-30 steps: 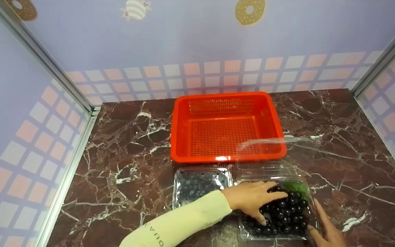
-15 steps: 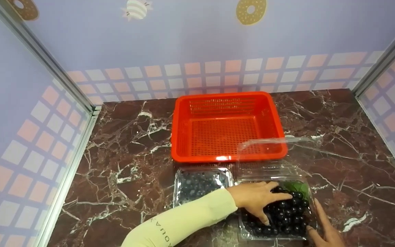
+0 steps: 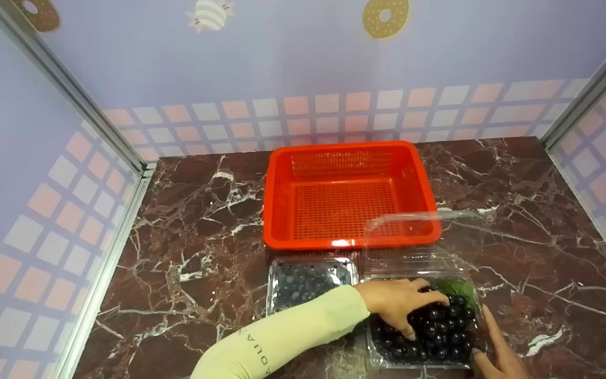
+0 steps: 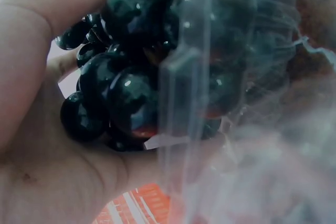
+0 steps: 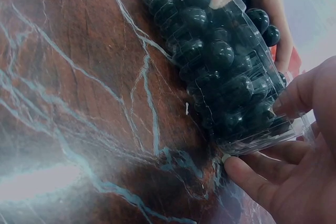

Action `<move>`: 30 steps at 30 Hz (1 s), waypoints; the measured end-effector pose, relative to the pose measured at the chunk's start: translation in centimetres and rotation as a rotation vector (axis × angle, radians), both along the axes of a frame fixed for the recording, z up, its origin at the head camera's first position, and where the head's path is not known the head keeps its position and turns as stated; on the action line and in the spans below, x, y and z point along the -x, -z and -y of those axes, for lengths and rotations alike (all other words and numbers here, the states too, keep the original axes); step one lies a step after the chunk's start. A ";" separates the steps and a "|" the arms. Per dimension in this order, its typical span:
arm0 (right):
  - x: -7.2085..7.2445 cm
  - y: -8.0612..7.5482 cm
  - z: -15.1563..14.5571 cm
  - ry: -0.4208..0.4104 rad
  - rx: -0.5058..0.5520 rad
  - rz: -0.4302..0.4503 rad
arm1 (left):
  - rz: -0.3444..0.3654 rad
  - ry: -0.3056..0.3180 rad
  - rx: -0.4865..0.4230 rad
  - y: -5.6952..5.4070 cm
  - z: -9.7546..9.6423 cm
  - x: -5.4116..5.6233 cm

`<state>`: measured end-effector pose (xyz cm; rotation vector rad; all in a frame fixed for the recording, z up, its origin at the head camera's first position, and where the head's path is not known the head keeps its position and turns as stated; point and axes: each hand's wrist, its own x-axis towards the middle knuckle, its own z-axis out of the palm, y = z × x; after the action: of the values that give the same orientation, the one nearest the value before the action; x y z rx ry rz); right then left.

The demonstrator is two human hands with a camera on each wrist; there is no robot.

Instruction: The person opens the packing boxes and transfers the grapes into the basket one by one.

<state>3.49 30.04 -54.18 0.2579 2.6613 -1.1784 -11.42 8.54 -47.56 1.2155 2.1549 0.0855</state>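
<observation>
A clear plastic clamshell box (image 3: 379, 362) holds dark, nearly black grapes (image 3: 442, 334); its lid (image 3: 418, 242) stands open at the back. My left hand (image 3: 400, 304) reaches into the box from the left, its fingers bent around a cluster and the thumb against the near grapes. The left wrist view has the grapes (image 4: 131, 98) between thumb and palm, partly behind the clear box wall. At the near right corner, my right hand (image 3: 500, 347) holds the box, thumb on the rim and fingers under its edge in the right wrist view.
A red plastic basket (image 3: 269, 210) stands behind the boxes, with the raised lid overlapping its front right corner. Left of the open box, a closed clamshell (image 3: 308, 281) of dark fruit lies partly under my left sleeve (image 3: 292, 337). Patterned walls enclose the marble tabletop (image 3: 187, 237).
My left hand has shifted slightly right over the grapes, and its fingers and thumb have curled in more around a cluster. The right hand stays at the box corner.
</observation>
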 end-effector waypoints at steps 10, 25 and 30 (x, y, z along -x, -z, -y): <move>-0.3 0.2 0.0 0.028 -0.043 -0.053 | 0.002 -0.008 -0.061 0.2 0.1 -0.1; -0.1 0.2 0.2 0.033 -0.042 -0.051 | -0.036 -0.059 -0.082 0.5 -0.5 -0.6; 0.0 -0.1 0.0 0.028 0.021 0.047 | -0.068 -0.060 -0.079 0.7 -0.6 -0.6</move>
<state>3.50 30.00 -54.08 0.3163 2.6114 -1.1933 -10.81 9.11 -48.23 1.2140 2.2669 0.1582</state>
